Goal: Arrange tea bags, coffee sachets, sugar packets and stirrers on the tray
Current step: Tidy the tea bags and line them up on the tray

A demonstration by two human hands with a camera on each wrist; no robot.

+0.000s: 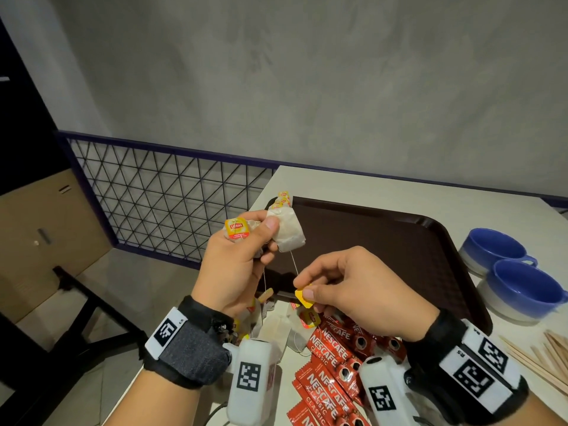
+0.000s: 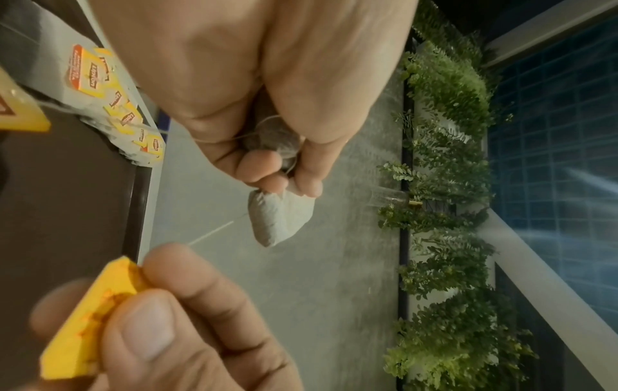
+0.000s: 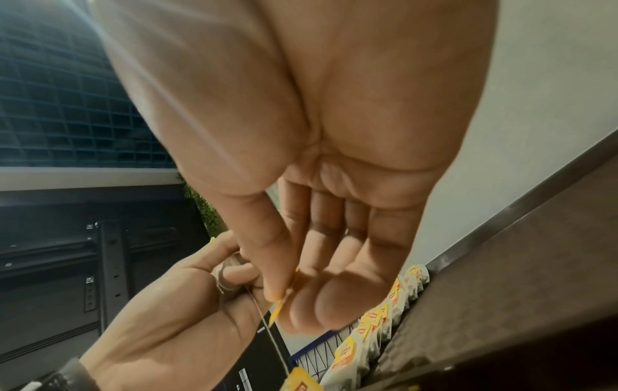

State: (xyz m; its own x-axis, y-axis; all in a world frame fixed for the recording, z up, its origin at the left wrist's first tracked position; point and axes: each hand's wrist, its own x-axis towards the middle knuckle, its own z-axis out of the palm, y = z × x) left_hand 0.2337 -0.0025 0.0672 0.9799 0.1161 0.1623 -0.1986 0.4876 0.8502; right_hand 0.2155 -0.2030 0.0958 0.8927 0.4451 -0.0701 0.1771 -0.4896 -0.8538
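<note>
My left hand (image 1: 266,238) is raised over the near-left corner of the brown tray (image 1: 384,241) and grips a bunch of tea bags (image 1: 289,233), one with a Lipton tag (image 1: 236,229). A string runs down from the bunch to a yellow tag (image 1: 302,298), which my right hand (image 1: 302,291) pinches between thumb and forefinger. In the left wrist view a tea bag (image 2: 277,219) hangs from my curled fingers and the pinched tag (image 2: 90,317) is close up. A row of tea bags (image 1: 282,199) lies along the tray's far-left corner. Red coffee sachets (image 1: 332,364) and loose tea bags (image 1: 284,329) lie on the table below my wrists.
Two blue cups (image 1: 495,250) (image 1: 522,290) stand right of the tray. Wooden stirrers (image 1: 547,355) lie at the table's right edge. A wire-mesh railing (image 1: 172,204) runs along the table's left side, with a drop to the floor beyond it.
</note>
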